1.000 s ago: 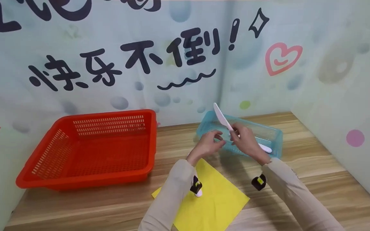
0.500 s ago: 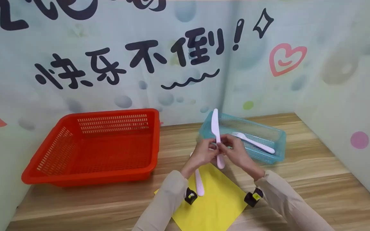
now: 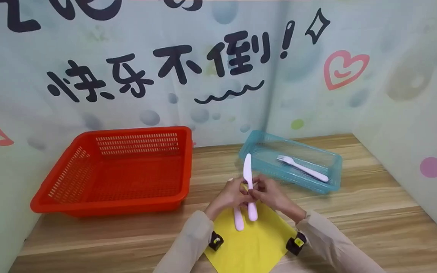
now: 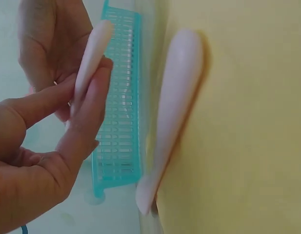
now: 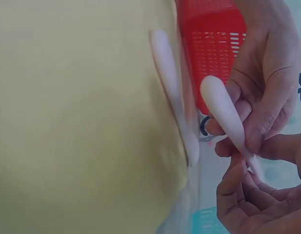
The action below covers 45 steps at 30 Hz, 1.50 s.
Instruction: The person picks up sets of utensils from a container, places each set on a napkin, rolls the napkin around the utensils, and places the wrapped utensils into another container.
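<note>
Between my two hands a pale pink plastic knife (image 3: 247,168) is held over the yellow napkin (image 3: 252,250), blade pointing away and handle toward me. My left hand (image 3: 232,194) pinches it from the left, and my right hand (image 3: 273,194) pinches it from the other side. The left wrist view shows the knife's handle (image 4: 95,46) between the left thumb and finger. On the napkin lies a second pale pink utensil (image 3: 238,219) with its handle toward me; in the head view the hands cover its far end. That utensil (image 5: 170,78) also shows in the right wrist view, beside the held knife.
A light blue mesh basket (image 3: 288,178) stands behind the right hand, with a pale pink fork (image 3: 305,170) lying in it. To the left is a large red plastic basket (image 3: 127,208). A printed cloth backdrop (image 3: 218,113) closes off the table's far side.
The knife, first in the right hand alone over the blue basket, is now gripped by both hands. It has come down and nearer, over the napkin.
</note>
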Tool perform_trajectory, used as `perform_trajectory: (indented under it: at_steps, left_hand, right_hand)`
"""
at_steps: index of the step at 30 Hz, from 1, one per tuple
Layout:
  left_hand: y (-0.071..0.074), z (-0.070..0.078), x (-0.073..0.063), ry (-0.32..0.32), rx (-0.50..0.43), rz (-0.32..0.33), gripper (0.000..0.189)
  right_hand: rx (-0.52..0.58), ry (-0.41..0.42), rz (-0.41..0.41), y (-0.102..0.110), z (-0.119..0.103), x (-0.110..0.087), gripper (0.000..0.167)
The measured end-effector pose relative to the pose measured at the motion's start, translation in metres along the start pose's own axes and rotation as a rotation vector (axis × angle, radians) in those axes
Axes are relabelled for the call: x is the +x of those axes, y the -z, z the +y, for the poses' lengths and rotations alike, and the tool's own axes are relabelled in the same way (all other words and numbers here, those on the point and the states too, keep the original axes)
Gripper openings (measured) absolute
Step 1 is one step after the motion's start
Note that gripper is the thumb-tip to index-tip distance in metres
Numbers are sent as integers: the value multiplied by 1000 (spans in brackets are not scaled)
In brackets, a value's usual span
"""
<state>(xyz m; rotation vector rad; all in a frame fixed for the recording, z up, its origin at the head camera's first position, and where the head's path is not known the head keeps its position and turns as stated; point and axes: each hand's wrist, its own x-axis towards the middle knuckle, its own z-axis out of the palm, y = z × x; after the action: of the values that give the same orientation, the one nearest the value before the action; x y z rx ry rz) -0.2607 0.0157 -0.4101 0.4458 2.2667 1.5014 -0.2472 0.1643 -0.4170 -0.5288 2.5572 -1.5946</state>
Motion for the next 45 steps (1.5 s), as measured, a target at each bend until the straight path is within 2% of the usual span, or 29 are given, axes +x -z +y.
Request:
perform_trajectory:
  at_steps: [3,6,9,12,16,19,28,31,34,39,42,45]
  left_hand:
    - [2,-2,-2,38,45,-13,34]
    - [5,-3,-5,77,67,-7,29]
    - [8,-3,-8,87,116,11,25]
    - [11,-4,-11,70,245,17,22]
    - [11,-5,-13,71,448,-11,24]
    - [11,-6,-14,76,527,-38,27]
    - [7,-9,-18,70,527,-57,26]
    - [6,-10,-21,5,569,-60,24]
    - [6,-11,-24,-76,622,-66,21]
    - [7,-11,-30,-158,693,-113,19]
    - [7,-10,-32,-160,713,-151,27]
    - [6,-9,-35,-122,703,-171,43]
  right_hand:
    - [-16,9,-31,-3,4,0,23]
    - [-50,-16,-52,-6,7,0,23]
    - [-80,-58,-69,-8,9,0,23]
    - [-100,-86,-79,-12,9,2,22]
    - [-128,-104,-72,-16,8,3,19]
    - [-164,-100,-64,-18,7,4,18]
    - [-226,-135,-53,-21,6,4,25]
    - [-260,-93,-84,-21,4,1,31]
    - [-328,2,-154,-20,1,-4,35]
    - [-453,156,-270,-17,-5,-14,27]
    - [-499,179,-321,-14,-10,-21,29]
    - [-536,170,-368,-12,-14,-26,40]
